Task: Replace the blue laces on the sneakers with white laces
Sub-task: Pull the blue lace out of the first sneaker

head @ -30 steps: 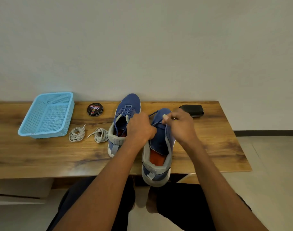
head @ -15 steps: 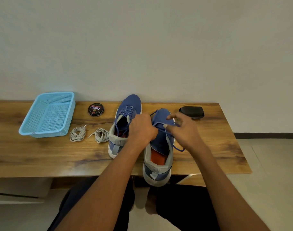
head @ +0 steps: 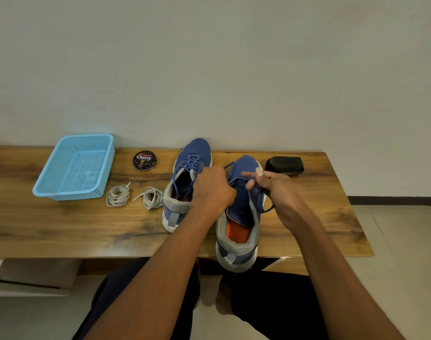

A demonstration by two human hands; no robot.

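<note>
Two blue sneakers stand on the wooden table (head: 62, 229), toes toward the wall. The left sneaker (head: 185, 182) is still laced in blue. The right sneaker (head: 241, 217) hangs its heel over the table's front edge. My left hand (head: 213, 190) grips that shoe's left side near the eyelets. My right hand (head: 270, 187) pinches its loosened blue lace (head: 261, 202), which loops down the shoe's right side. Two coiled white laces lie left of the shoes, the first white lace (head: 118, 195) and the second white lace (head: 151, 197).
A light blue mesh basket (head: 74, 168) sits at the table's back left. A round Cherry polish tin (head: 144, 160) lies between basket and shoes. A black brush-like object (head: 284, 165) rests at the back right. My knees are below the front edge.
My right hand has drawn the blue lace out and down toward the shoe's right side, leaving a loose loop. My left hand stays on the shoe.
</note>
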